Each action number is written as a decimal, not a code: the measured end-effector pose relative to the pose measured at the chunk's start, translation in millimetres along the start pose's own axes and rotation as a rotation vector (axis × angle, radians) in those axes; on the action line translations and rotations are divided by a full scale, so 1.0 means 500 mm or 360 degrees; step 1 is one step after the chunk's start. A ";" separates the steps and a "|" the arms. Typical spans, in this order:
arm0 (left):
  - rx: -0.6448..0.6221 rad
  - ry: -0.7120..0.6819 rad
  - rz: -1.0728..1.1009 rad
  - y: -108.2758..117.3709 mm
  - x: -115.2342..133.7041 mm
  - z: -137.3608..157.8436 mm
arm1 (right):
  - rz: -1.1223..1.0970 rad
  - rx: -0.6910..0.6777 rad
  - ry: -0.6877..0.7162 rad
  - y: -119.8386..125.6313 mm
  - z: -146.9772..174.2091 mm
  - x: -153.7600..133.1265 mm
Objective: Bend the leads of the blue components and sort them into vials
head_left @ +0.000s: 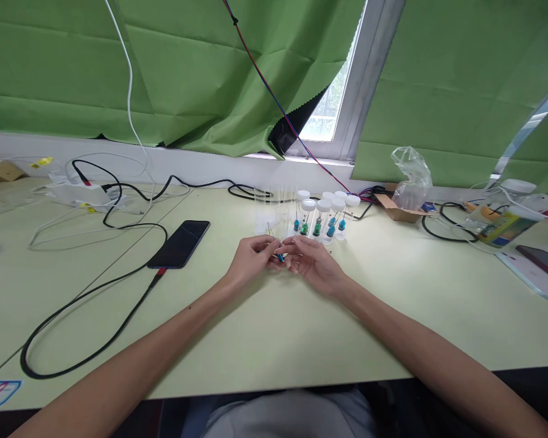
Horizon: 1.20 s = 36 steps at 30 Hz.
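Over the middle of the table, my left hand (254,258) is closed in a pinch around a small blue part with thin wire leads (281,258). Bent fingers of my right hand (317,263) meet the left fingertips and close on the same part from the other side. Most of the part is hidden by the fingers. Just behind the hands stand several clear vials with white caps (323,207), each with a blue or green wired part inside. Uncapped clear tubes (282,220) stand left of those vials, hard to make out against the table.
A black phone (179,244) lies left of my hands, a black cable (114,337) looping from it. Farther back left is a white power strip (80,193). An open cardboard box (399,210) with a plastic bag stands back right. Another phone (532,274) lies far right.
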<state>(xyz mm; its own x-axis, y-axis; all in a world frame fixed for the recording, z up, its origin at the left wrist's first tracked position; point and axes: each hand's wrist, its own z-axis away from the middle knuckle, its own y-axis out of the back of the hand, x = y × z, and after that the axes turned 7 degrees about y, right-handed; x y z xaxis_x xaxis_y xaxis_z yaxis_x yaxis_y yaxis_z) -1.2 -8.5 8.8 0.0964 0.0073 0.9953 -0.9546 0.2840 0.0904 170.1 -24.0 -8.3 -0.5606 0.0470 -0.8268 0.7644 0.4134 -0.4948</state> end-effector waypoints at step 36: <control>0.0091 -0.0183 -0.0214 -0.002 -0.002 0.000 | 0.0598 0.0199 0.0282 -0.002 -0.001 0.007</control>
<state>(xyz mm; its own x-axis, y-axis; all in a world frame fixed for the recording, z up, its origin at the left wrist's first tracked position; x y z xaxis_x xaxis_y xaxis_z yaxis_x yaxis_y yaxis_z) -0.4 -8.8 7.5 0.1945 -0.1379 0.9712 -0.9501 0.2198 0.2215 167.0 -24.0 -10.7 -0.2734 0.3330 -0.9024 0.9524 0.2250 -0.2055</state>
